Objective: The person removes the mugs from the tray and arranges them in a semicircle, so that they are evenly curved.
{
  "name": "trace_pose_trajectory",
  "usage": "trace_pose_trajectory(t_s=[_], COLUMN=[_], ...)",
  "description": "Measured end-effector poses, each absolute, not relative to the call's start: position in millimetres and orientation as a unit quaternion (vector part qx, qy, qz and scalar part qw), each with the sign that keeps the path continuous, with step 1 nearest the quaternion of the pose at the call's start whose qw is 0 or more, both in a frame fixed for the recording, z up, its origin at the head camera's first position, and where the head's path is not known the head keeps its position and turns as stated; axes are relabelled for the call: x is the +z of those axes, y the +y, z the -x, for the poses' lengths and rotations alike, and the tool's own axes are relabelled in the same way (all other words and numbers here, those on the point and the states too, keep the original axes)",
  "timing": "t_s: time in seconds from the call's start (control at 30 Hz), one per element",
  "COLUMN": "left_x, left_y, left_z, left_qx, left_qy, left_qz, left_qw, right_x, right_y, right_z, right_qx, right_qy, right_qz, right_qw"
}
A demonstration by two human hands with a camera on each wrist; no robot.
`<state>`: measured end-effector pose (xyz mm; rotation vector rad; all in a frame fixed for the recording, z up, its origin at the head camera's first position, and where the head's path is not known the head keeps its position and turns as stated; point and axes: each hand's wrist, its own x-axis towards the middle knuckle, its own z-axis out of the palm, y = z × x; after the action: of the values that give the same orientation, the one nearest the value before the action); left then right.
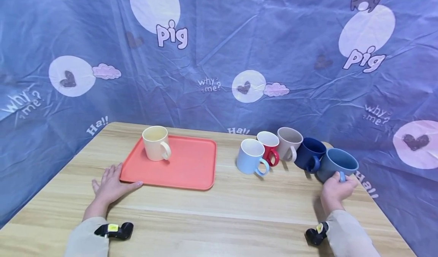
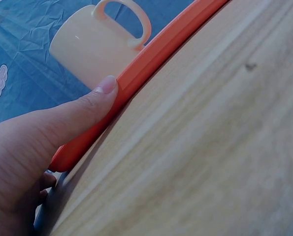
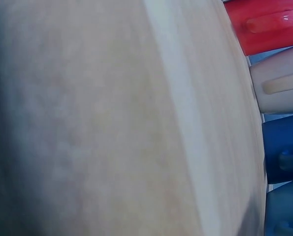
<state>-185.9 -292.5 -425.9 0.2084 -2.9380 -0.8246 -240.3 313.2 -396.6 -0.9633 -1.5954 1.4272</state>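
My left hand (image 1: 110, 186) rests at the near left corner of a coral-red tray (image 1: 191, 169), fingers spread along its left side and thumb against the front rim. In the left wrist view the thumb (image 2: 82, 115) touches the tray's edge. A cream mug (image 1: 154, 146) stands upright on the tray's left part, handle to the right. At the right end of a row of mugs, my right hand (image 1: 337, 192) grips the handle of a greyish-blue mug (image 1: 337, 162). The right wrist view shows this mug (image 3: 286, 209) at its lower right corner; the hand is out of that view.
Leftward from the held mug stand a navy mug (image 1: 309, 154), a grey mug (image 1: 287, 145), a red mug (image 1: 267, 141) and a light blue mug (image 1: 249, 158). They stand close together on the wooden table (image 1: 219, 226). A blue printed cloth (image 1: 212, 51) hangs behind the table.
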Motion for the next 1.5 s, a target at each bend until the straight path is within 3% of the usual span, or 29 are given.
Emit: trace_pose_trajectory(t_s=[0.6, 0.73, 0.9, 1.13, 1.5], left_x=[-426.1, -426.4, -425.9, -425.2, -424.5], left_y=[-292.1, -292.6, -293.3, -292.8, -292.5], left_z=[186.8, 187.4, 187.0, 186.7, 185.6], left_qx=[-0.268, -0.266, -0.266, -0.267, -0.271], left_qy=[-0.960, -0.961, -0.961, -0.960, -0.960], left_qz=[-0.066, -0.064, -0.064, -0.062, -0.062], left_qw=[0.042, 0.044, 0.045, 0.047, 0.041], right_x=[-394.4, -391.0, -375.5, -343.3, -305.6], right_y=[314.4, 318.6, 320.7, 317.3, 283.4], right_z=[235.0, 233.5, 230.3, 231.0, 248.8], right_qx=[0.595, 0.604, 0.530, 0.501, 0.473], right_qy=[-0.596, -0.576, -0.620, -0.680, -0.738], right_qz=[0.364, 0.347, 0.356, 0.334, 0.256], right_qw=[0.398, 0.428, 0.456, 0.418, 0.408])
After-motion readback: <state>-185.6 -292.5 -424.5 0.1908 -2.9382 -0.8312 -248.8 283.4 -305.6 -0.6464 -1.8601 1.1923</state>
